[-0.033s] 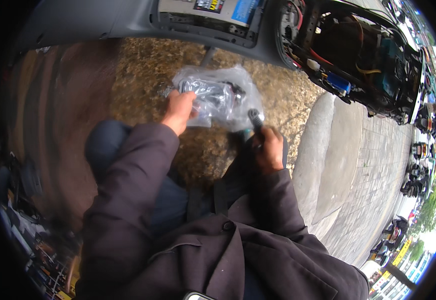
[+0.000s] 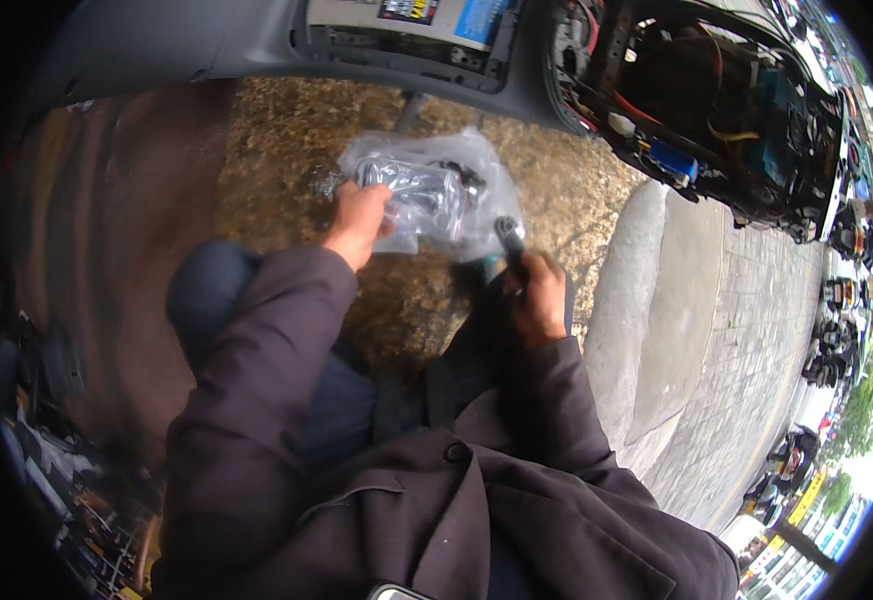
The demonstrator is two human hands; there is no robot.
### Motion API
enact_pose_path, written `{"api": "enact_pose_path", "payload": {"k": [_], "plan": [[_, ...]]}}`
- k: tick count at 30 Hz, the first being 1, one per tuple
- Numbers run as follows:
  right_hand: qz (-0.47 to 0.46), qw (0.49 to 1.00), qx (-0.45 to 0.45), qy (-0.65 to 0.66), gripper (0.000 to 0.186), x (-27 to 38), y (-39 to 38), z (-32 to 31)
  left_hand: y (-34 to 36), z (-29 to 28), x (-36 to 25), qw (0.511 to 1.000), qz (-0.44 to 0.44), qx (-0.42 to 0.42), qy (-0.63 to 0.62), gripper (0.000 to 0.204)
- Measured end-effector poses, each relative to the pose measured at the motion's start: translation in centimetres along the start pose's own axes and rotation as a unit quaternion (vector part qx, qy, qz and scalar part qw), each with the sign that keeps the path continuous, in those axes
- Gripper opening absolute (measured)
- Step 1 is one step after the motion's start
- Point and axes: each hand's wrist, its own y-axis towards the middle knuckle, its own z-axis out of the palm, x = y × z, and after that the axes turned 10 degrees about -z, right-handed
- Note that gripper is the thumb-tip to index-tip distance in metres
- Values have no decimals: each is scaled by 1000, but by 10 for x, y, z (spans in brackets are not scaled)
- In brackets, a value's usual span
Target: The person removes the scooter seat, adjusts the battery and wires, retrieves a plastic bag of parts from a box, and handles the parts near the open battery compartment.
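Observation:
My left hand (image 2: 359, 220) grips the left side of a clear plastic bag (image 2: 491, 195), thumb on top and fingers underneath. Inside the bag lies a dark, box-shaped part (image 2: 421, 190), blurred by the shiny film, with darker bits at its right end. Closed beside the bag's lower right corner, my right hand (image 2: 539, 297) holds a black rod-like thing (image 2: 507, 236) with a rounded, textured end. That end points up toward the bag and overlaps its edge in the picture. I cannot tell whether the two touch.
Ahead is a grey vehicle panel (image 2: 166, 50) with an opening. To the right, an exposed scooter-like frame (image 2: 696, 100) shows wires and a blue part (image 2: 673, 161). Below lies rough brown ground (image 2: 276, 150), with a concrete kerb (image 2: 631, 270) at right. Tools (image 2: 96, 530) crowd the lower left.
The whole view has shifted very slightly. Both hands keep their hold on the bag and the black rod-like thing.

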Motion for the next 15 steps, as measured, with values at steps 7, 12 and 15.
{"api": "enact_pose_path", "payload": {"k": [7,12,15], "plan": [[-1,1000,-13,-7,11,7,-2,-18,30,29,19,964,93,-51,242,37],[-4,998,47,-41,12,23,-4,-4,-19,59,18,929,198,258,179,51],[-1,993,96,-66,12,29,-4,12,-39,62,14,915,182,286,220,33]]}}
